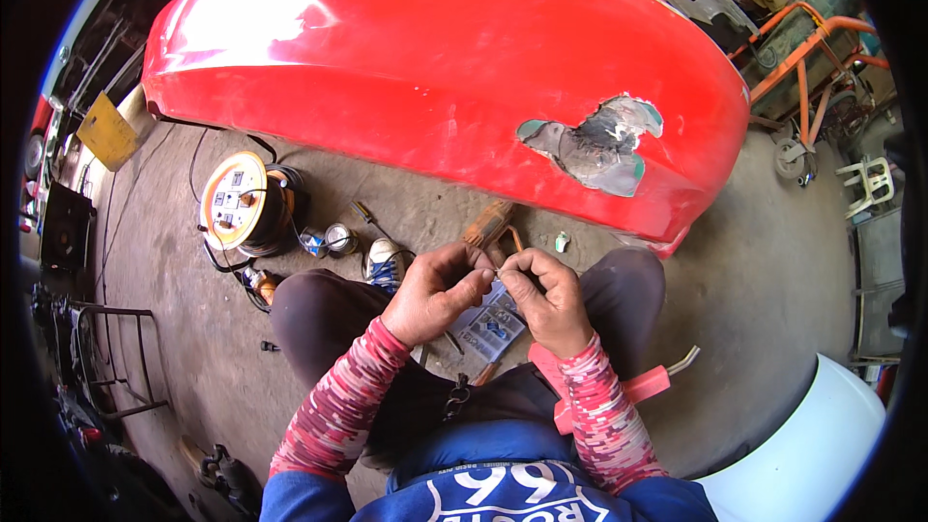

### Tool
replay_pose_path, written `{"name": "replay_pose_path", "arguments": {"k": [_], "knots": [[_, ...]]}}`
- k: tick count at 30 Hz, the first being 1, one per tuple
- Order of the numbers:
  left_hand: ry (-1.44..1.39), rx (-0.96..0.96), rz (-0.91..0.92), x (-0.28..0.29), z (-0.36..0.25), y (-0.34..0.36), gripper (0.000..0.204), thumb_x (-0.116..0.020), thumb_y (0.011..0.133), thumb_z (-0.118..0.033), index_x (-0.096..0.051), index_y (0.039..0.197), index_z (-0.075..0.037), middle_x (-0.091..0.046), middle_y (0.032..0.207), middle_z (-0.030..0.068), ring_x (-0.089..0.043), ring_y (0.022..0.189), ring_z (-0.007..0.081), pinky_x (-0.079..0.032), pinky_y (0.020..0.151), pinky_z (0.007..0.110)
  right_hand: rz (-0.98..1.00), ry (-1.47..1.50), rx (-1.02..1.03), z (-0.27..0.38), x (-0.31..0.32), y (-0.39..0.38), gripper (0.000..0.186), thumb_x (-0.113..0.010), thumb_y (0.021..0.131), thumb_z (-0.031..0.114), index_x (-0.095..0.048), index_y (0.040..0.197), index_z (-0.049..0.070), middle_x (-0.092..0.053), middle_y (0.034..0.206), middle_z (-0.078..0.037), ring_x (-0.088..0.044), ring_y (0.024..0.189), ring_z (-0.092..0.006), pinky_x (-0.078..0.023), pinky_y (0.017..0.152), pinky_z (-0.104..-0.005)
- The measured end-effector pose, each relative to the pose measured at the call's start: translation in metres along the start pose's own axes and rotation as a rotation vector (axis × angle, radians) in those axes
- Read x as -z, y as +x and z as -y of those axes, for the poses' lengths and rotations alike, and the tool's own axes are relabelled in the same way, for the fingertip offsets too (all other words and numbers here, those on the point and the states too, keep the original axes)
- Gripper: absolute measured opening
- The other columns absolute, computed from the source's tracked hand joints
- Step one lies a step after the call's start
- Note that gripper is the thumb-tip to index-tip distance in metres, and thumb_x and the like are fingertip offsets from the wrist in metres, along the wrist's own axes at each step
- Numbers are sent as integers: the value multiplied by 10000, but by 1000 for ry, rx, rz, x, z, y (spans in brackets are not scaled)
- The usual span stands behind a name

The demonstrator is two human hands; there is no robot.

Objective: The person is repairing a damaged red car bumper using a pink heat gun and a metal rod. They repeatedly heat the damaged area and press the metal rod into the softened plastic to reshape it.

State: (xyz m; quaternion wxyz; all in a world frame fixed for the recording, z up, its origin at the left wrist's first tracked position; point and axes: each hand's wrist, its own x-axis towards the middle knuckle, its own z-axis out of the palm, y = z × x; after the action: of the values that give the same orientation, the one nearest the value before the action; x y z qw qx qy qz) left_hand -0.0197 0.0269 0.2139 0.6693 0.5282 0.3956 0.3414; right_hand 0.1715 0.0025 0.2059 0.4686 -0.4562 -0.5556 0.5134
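Above my lap, my left hand (443,292) and my right hand (548,302) meet almost fingertip to fingertip. Both are closed in a pinch. What they hold is too small to make out. Below them lies a clear plastic case (491,331) with small parts in compartments. Just beyond the hands, an orange-brown tool handle (489,223) rests on the floor. A large glossy red bumper (416,68) spans the far side, with a ragged, broken and darkened patch (601,147) on its right part.
An orange-rimmed cable reel (235,201) stands to the left, with cans (339,239) beside it and cables around. A pink tool (644,385) with a bent metal end lies by my right forearm. A white curved panel (807,454) is at lower right; an orange frame (802,68) stands far right.
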Motion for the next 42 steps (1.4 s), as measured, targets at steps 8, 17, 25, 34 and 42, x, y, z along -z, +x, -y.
{"name": "replay_pose_path", "arguments": {"k": [8,17,25,34,42], "knots": [[-184,-17,24,1,0,1,144,-612,1008,-151,-609,980,-9,-584,835,-12,-541,729,66,-480,665,245,-12,135,-75,6,-7,-4,85,-643,979,96,-618,1000,18,-626,886,11,-564,809,-31,-464,693,-202],[-183,106,174,8,5,-3,205,-569,1021,-230,-580,976,-30,-571,817,1,-542,741,90,-469,690,255,196,330,-298,7,-1,-5,101,-551,1036,146,-556,1029,45,-539,845,33,-507,671,-37,-430,601,-195],[-254,263,229,12,6,-3,200,-572,1007,-229,-585,983,-31,-568,807,6,-548,723,104,-461,664,250,301,279,-343,11,6,-5,96,-555,1026,132,-556,1044,38,-561,851,25,-517,651,-34,-427,579,-199],[-127,178,138,6,4,0,171,-601,1005,-191,-604,970,-24,-571,815,-17,-529,717,70,-465,652,248,83,192,-261,6,2,-4,224,-598,1005,268,-628,939,56,-590,722,22,-547,603,-40,-405,519,-198],[-108,72,94,5,0,-3,117,-616,986,-135,-610,991,-18,-587,832,-27,-531,743,60,-466,673,245,43,207,-289,5,-2,-1,214,-586,1029,270,-603,938,77,-559,719,45,-502,576,-29,-391,512,-190]]}}
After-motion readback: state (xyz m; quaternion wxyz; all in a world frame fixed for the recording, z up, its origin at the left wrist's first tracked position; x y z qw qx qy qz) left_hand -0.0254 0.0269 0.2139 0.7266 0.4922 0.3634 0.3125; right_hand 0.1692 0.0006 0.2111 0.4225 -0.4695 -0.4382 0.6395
